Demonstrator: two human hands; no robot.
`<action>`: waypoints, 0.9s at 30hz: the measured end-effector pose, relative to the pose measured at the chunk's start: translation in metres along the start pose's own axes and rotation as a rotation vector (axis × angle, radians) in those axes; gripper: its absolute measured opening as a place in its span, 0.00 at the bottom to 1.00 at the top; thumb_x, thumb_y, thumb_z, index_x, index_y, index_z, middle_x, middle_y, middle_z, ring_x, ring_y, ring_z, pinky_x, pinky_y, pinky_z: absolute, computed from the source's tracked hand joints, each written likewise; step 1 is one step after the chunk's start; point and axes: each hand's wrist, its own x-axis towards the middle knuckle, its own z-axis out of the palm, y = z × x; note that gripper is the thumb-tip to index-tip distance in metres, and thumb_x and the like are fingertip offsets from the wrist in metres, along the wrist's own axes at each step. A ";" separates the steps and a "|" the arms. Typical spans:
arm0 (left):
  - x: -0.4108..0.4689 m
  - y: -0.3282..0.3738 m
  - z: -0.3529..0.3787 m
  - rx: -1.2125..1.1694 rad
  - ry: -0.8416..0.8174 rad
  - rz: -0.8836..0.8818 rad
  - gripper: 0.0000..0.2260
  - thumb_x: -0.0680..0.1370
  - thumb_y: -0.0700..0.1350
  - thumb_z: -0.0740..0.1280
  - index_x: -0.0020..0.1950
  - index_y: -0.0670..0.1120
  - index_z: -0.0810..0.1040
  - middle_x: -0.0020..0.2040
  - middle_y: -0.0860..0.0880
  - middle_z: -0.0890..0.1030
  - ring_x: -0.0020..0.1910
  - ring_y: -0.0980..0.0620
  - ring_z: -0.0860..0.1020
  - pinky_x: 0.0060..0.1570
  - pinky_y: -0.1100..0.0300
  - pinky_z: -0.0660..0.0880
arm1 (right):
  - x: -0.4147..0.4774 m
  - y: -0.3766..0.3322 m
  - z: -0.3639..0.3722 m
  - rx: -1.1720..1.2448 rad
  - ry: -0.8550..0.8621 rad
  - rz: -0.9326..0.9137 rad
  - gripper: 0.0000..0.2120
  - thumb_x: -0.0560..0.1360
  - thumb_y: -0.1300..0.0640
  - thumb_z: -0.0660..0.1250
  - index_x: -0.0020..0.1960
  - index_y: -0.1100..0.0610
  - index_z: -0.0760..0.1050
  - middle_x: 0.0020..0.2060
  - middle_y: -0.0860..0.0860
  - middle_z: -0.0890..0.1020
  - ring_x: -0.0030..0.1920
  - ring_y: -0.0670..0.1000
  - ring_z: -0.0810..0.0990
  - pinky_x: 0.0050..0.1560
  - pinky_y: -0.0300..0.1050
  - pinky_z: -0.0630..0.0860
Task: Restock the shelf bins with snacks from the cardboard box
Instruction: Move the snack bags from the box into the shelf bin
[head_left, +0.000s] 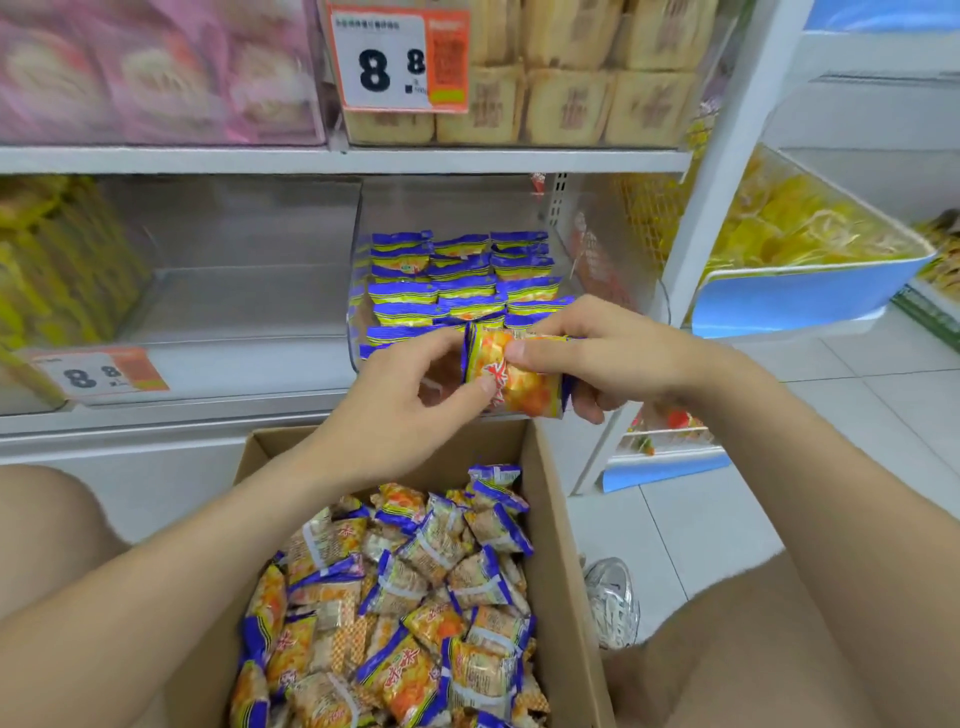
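the left hand (410, 387) and right hand (602, 348) each pinched an end of one snack packet (519, 382), its long axis running left to right, just near of the clear bin (615, 249) and over the cardboard box (553, 519) far edge.

2 hands meet on 1 packet

both bare forearms reach forward and converge. the left hand (410, 389) pinches the snack packet (524, 387) between thumb and curled fingers at its left end; the right hand (602, 348) grips its right end, thumb on top, fingers wrapped beneath.
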 end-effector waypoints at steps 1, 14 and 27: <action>0.002 -0.002 0.003 -0.054 0.001 -0.033 0.10 0.83 0.53 0.69 0.61 0.51 0.81 0.51 0.54 0.86 0.50 0.52 0.84 0.48 0.55 0.81 | 0.000 0.000 -0.001 -0.004 -0.029 0.033 0.22 0.82 0.37 0.63 0.42 0.52 0.82 0.34 0.53 0.82 0.29 0.57 0.80 0.28 0.43 0.67; 0.020 0.004 0.005 -0.038 0.185 -0.054 0.08 0.83 0.54 0.69 0.60 0.56 0.82 0.49 0.58 0.84 0.50 0.56 0.81 0.46 0.56 0.79 | 0.028 0.018 -0.011 -0.186 0.218 -0.256 0.19 0.72 0.37 0.75 0.54 0.48 0.79 0.44 0.48 0.84 0.45 0.52 0.83 0.49 0.60 0.81; 0.009 -0.029 0.009 0.797 -0.191 0.042 0.26 0.83 0.56 0.60 0.81 0.59 0.59 0.83 0.55 0.59 0.83 0.46 0.54 0.79 0.37 0.53 | 0.049 0.050 -0.018 -0.445 0.229 0.216 0.17 0.76 0.49 0.77 0.63 0.44 0.81 0.66 0.55 0.77 0.65 0.54 0.76 0.60 0.46 0.71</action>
